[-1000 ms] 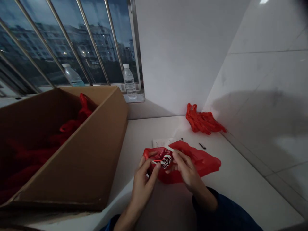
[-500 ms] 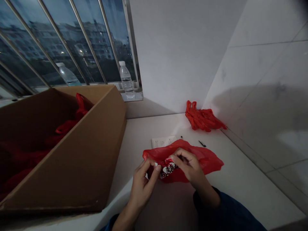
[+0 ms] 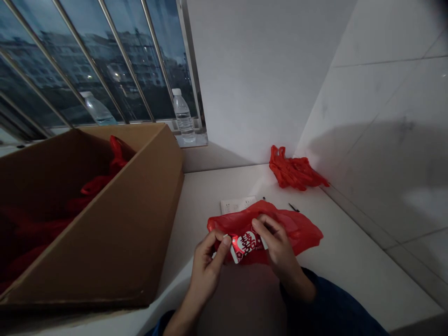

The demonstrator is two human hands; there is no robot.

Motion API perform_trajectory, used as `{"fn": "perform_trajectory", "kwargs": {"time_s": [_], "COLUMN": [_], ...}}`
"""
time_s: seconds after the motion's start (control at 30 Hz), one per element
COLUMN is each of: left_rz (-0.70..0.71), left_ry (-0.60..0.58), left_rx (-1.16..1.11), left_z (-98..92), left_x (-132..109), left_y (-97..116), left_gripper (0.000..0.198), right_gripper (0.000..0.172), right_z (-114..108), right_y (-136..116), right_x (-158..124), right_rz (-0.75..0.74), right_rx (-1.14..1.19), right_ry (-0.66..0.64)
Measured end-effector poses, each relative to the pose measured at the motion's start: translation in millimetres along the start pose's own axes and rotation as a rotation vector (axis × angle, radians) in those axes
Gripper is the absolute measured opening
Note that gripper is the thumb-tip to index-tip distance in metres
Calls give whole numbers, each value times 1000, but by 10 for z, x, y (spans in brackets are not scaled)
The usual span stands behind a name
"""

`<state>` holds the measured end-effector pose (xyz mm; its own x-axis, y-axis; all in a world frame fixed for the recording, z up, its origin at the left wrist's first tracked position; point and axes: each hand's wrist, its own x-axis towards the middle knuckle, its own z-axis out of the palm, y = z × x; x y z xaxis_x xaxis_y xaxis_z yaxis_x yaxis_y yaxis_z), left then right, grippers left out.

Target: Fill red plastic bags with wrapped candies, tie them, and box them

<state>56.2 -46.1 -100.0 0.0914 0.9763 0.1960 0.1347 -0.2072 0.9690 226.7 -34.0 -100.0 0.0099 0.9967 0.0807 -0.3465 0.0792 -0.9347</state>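
Turning flatter since the earlier frame, the red-and-white printed packet (image 3: 248,246) is sitting between both hands in the head view, just above a red plastic bag (image 3: 301,231). The left hand (image 3: 207,267) is pinching the packet's left end between thumb and fingers, while the right hand (image 3: 276,245) is grasping its right end. Keeping both pinches light and even is holding the packet steady.

Glossy printed packet (image 3: 247,247), thin plastic bag (image 3: 301,231), matt cardboard box (image 3: 105,242)
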Motion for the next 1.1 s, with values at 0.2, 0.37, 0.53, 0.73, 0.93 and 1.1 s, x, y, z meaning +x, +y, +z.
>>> {"fn": "perform_trajectory", "kwargs": {"time_s": [0.2,0.37,0.53,0.73,0.93,1.1], "left_rz": [-9,-47,-115,-103,-13,63], "left_ry": [-211,-153,-78,-73,-75,-181], "left_rx": [22,-86,-202,-168,-75,9], "left_z": [9,19,10,1,-43,-91], "left_x": [24,18,28,42,22,11], "left_y": [-11,4,19,18,0,5], "left_gripper": [40,39,40,44,42,40], "right_gripper": [42,45,49,50,48,38], "right_z": [-22,-18,-2,-6,-86,-127], "right_y": [10,29,56,15,-12,-56], "right_x": [68,83,51,26,5,32], "right_rz": [-60,-73,-30,-42,-36,-105], "right_rx": [-101,-134,-204,-188,-238,-249], "right_ry": [86,15,-66,-69,-103,-135]}}
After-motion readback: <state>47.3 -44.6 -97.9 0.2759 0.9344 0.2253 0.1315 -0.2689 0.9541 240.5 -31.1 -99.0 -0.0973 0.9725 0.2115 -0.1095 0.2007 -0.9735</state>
